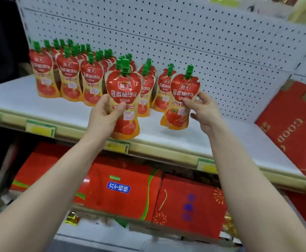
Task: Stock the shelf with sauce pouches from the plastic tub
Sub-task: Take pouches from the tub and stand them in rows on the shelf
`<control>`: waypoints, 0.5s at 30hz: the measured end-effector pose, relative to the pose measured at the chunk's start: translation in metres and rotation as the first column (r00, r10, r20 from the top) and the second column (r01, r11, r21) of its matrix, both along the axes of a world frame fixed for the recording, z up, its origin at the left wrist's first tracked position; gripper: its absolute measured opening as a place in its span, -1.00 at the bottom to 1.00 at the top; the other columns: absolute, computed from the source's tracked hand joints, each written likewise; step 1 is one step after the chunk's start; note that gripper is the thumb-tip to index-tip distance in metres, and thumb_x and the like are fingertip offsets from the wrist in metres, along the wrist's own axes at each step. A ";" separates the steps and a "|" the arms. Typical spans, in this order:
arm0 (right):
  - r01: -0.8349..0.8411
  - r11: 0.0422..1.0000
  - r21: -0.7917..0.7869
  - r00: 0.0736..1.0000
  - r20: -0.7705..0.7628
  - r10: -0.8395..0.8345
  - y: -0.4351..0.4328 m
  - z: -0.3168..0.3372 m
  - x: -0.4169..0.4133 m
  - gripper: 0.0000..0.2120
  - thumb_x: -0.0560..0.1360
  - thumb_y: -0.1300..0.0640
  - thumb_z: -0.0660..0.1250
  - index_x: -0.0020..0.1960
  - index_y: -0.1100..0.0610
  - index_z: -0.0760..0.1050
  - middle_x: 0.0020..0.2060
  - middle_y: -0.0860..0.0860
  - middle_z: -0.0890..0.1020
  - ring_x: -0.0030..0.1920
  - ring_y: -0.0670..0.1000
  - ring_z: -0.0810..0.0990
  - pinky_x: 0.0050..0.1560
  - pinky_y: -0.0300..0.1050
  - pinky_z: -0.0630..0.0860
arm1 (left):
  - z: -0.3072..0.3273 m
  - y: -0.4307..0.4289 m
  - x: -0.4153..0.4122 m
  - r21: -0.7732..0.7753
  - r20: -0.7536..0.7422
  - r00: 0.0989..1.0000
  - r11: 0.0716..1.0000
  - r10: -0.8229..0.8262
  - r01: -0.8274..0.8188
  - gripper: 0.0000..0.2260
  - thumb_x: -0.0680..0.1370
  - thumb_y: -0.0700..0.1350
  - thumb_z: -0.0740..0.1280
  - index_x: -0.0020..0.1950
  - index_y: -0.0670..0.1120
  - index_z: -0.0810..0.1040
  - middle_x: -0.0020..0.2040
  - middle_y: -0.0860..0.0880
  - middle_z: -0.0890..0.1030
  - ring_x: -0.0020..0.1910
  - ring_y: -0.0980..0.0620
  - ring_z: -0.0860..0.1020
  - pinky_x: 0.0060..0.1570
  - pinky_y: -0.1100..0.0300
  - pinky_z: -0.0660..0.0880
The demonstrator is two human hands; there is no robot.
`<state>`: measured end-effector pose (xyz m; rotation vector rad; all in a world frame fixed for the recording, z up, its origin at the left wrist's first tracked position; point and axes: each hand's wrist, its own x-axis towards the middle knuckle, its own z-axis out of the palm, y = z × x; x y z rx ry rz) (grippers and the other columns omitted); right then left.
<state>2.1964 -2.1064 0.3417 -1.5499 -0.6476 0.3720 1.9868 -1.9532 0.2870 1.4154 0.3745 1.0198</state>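
Both hands hold red and orange tomato sauce pouches with green caps over the white shelf (203, 139). My left hand (103, 115) grips one pouch (124, 88) by its middle, near the shelf's front edge. My right hand (204, 108) pinches a second pouch (182, 95) by its right side, its base at or just above the shelf board. Rows of the same pouches (70, 75) stand upright on the shelf from the left to the middle, with one row (164, 88) just behind the right pouch. The plastic tub is out of view.
A white pegboard (203, 42) backs the shelf. A big red gift box (294, 124) leans at the shelf's right end. Red gift boxes (126, 190) fill the lower shelf. Yellow price tags (40, 128) line the front rail.
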 end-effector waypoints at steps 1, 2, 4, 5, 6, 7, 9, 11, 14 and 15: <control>0.014 1.000 0.004 1.000 -0.028 -0.014 0.016 -0.003 0.008 -0.84 0.53 0.26 0.39 -0.01 0.04 0.49 -0.30 -0.12 0.69 -0.34 -0.18 0.66 -0.27 -0.21 0.47 | 0.001 0.012 0.005 -0.005 -0.002 1.000 1.000 -0.010 0.010 -0.79 0.57 -0.11 0.34 0.20 0.01 0.51 0.12 0.01 0.65 0.12 0.05 0.62 0.12 0.10 0.55; 0.027 1.000 0.004 0.998 -0.052 -0.026 0.031 -0.006 0.014 -0.84 0.53 0.27 0.38 -0.02 0.04 0.48 -0.29 -0.10 0.69 -0.36 -0.18 0.67 -0.30 -0.21 0.50 | 0.001 0.024 0.010 -0.006 -0.006 1.000 1.000 -0.026 0.026 -0.79 0.57 -0.10 0.34 0.20 0.02 0.51 0.13 0.02 0.65 0.13 0.05 0.62 0.12 0.10 0.54; 0.060 0.998 -0.010 0.995 -0.075 -0.061 0.058 -0.013 0.027 -0.83 0.55 0.28 0.37 -0.04 0.03 0.46 -0.28 -0.10 0.67 -0.38 -0.20 0.66 -0.32 -0.22 0.51 | 0.000 0.046 0.020 0.003 -0.019 0.998 0.998 -0.064 0.064 -0.78 0.57 -0.08 0.35 0.21 0.02 0.52 0.13 0.01 0.66 0.14 0.03 0.61 0.13 0.06 0.53; 0.079 0.997 -0.017 0.993 -0.084 -0.080 0.069 -0.017 0.033 -0.83 0.55 0.27 0.37 -0.04 0.03 0.46 -0.28 -0.10 0.67 -0.37 -0.20 0.66 -0.31 -0.21 0.50 | -0.001 0.055 0.025 0.007 -0.024 0.996 0.996 -0.087 0.087 -0.77 0.57 -0.08 0.35 0.23 0.00 0.52 0.14 0.00 0.66 0.14 0.02 0.62 0.13 0.05 0.53; 0.097 0.995 -0.021 0.991 -0.091 -0.098 0.080 -0.020 0.039 -0.84 0.55 0.27 0.37 -0.01 0.04 0.45 -0.26 -0.10 0.67 -0.35 -0.19 0.66 -0.30 -0.20 0.49 | -0.002 0.064 0.029 0.006 -0.031 0.993 0.994 -0.110 0.111 -0.75 0.57 -0.09 0.34 0.25 -0.03 0.51 0.14 0.00 0.66 0.14 0.02 0.62 0.13 0.05 0.54; 0.112 0.993 -0.027 0.989 -0.095 -0.114 0.089 -0.024 0.045 -0.84 0.56 0.27 0.36 0.02 0.05 0.45 -0.23 -0.08 0.66 -0.32 -0.18 0.65 -0.29 -0.20 0.49 | -0.002 0.071 0.033 0.003 -0.039 0.990 0.991 -0.136 0.136 -0.73 0.57 -0.09 0.34 0.27 -0.05 0.50 0.14 -0.01 0.66 0.14 0.03 0.62 0.12 0.08 0.55; 0.140 0.990 -0.032 0.984 -0.109 -0.142 0.105 -0.028 0.053 -0.81 0.56 0.26 0.35 0.11 0.06 0.44 -0.18 -0.06 0.64 -0.25 -0.15 0.64 -0.28 -0.19 0.50 | -0.005 0.083 0.039 -0.010 -0.046 0.981 0.982 -0.189 0.189 -0.71 0.57 -0.11 0.33 0.29 -0.08 0.48 0.15 -0.01 0.65 0.14 0.04 0.62 0.09 0.13 0.56; 0.160 0.986 -0.038 0.979 -0.119 -0.163 0.119 -0.033 0.059 -0.76 0.57 0.27 0.34 0.19 0.08 0.43 -0.16 -0.05 0.63 -0.22 -0.12 0.63 -0.26 -0.18 0.52 | -0.008 0.094 0.044 -0.037 -0.048 0.973 0.974 -0.226 0.224 -0.73 0.57 -0.12 0.33 0.27 -0.08 0.49 0.14 -0.01 0.66 0.14 0.04 0.62 0.09 0.13 0.57; 0.171 0.984 -0.052 0.980 -0.094 -0.175 0.132 -0.044 0.066 -0.74 0.56 0.29 0.34 0.22 0.11 0.44 -0.16 -0.04 0.64 -0.19 -0.10 0.64 -0.21 -0.14 0.55 | -0.013 0.105 0.050 -0.078 -0.050 0.966 0.966 -0.253 0.248 -0.75 0.56 -0.12 0.33 0.24 -0.06 0.51 0.11 0.01 0.67 0.11 0.07 0.63 0.06 0.17 0.59; 0.175 0.983 -0.046 0.980 -0.083 -0.179 0.135 -0.047 0.068 -0.73 0.56 0.29 0.34 0.23 0.12 0.43 -0.15 -0.03 0.65 -0.20 -0.09 0.64 -0.21 -0.14 0.56 | -0.015 0.107 0.051 -0.090 -0.047 0.964 0.962 -0.263 0.258 -0.75 0.56 -0.12 0.33 0.24 -0.06 0.51 0.10 0.01 0.67 0.10 0.07 0.63 0.04 0.19 0.59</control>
